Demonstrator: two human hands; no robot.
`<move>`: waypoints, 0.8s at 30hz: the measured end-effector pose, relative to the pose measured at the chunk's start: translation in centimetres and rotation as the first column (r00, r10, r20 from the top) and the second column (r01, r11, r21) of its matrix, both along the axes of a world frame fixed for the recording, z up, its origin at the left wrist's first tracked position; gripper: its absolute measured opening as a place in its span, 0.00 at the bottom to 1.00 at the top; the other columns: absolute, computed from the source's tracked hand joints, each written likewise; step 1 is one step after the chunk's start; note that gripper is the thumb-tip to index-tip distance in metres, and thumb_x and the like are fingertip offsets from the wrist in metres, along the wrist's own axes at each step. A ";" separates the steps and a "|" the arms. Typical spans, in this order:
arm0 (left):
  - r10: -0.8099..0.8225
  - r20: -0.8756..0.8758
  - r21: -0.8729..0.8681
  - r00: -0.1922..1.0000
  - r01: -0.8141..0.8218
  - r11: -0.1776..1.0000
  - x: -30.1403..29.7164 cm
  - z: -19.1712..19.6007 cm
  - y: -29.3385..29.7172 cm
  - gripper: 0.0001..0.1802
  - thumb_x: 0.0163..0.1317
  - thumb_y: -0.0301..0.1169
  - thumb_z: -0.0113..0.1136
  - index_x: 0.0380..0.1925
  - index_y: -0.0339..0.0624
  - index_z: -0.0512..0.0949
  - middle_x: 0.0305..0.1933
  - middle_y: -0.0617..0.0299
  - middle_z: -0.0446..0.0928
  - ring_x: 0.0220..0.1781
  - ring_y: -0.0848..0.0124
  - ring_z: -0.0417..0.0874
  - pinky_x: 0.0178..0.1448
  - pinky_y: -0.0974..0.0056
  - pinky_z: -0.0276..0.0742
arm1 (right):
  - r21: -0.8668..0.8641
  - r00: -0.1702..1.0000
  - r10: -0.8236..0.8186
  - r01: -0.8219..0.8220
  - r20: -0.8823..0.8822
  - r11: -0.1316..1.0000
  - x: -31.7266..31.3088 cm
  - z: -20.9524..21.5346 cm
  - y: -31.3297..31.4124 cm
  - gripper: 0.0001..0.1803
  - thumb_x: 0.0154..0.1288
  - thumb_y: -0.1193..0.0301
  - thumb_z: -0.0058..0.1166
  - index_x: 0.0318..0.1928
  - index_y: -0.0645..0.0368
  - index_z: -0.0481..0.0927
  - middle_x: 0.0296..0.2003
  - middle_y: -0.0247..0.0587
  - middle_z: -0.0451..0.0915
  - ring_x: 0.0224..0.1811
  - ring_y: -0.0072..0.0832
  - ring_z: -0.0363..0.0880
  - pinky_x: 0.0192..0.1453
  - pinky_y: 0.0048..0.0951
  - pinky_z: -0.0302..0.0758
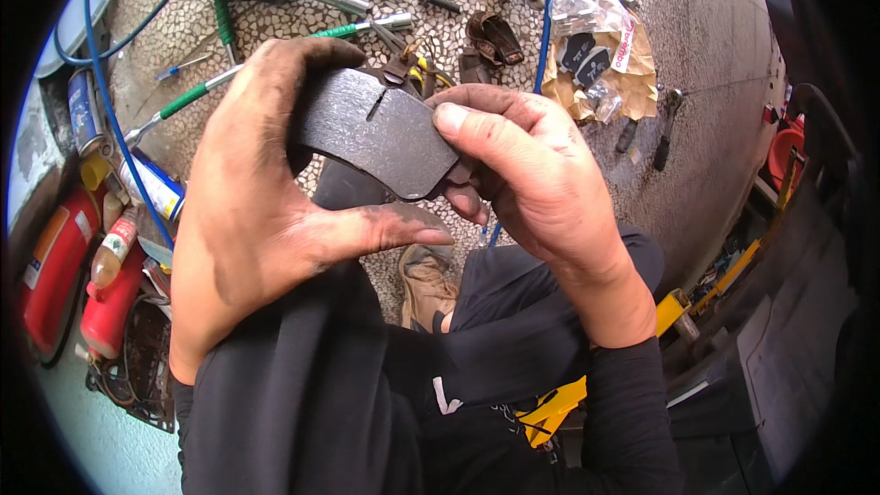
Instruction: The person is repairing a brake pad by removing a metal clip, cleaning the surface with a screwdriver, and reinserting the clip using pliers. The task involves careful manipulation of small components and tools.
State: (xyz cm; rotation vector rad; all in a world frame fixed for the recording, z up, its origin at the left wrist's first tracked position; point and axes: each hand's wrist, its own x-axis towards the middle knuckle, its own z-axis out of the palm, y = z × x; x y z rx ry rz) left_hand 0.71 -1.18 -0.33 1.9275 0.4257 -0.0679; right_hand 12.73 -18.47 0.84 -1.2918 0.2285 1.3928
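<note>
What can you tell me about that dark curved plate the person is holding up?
The plate is a dark grey, arched slab with a rough, dull, worn-looking face and one narrow slot cut down from its upper edge. It is held up above the speckled floor, face toward the camera. The left hand grips its left end, and the right hand pinches its right end.

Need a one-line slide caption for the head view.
Both hands, left hand and right hand, hold a dark grey brake pad above a speckled floor strewn with tools.
</note>
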 end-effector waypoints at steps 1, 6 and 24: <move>0.007 0.014 -0.009 1.000 -0.007 1.000 0.0 0.1 0.0 0.52 0.27 0.37 0.87 0.56 0.32 0.72 0.48 0.55 0.79 0.51 0.66 0.82 0.59 0.62 0.75 | 0.010 1.000 0.008 -0.008 0.003 1.000 0.1 0.1 -0.1 0.15 0.71 0.65 0.54 0.46 0.66 0.81 0.27 0.31 0.81 0.23 0.12 0.74 0.27 0.16 0.70; 0.022 0.052 -0.010 0.998 -0.022 1.000 0.4 1.3 0.0 0.51 0.28 0.38 0.86 0.56 0.31 0.72 0.49 0.55 0.79 0.53 0.67 0.81 0.61 0.63 0.74 | 0.019 1.000 0.010 -0.010 0.004 1.000 0.6 1.0 -0.3 0.15 0.70 0.66 0.55 0.46 0.67 0.81 0.28 0.31 0.81 0.24 0.13 0.74 0.28 0.16 0.71; -0.042 0.207 0.042 0.977 0.034 0.999 0.0 1.7 0.5 0.57 0.22 0.43 0.88 0.56 0.31 0.72 0.51 0.56 0.75 0.53 0.65 0.79 0.59 0.62 0.74 | 0.033 0.983 0.097 -0.103 0.155 0.994 0.8 2.7 -0.3 0.14 0.70 0.70 0.54 0.48 0.70 0.79 0.29 0.35 0.80 0.22 0.15 0.72 0.26 0.16 0.67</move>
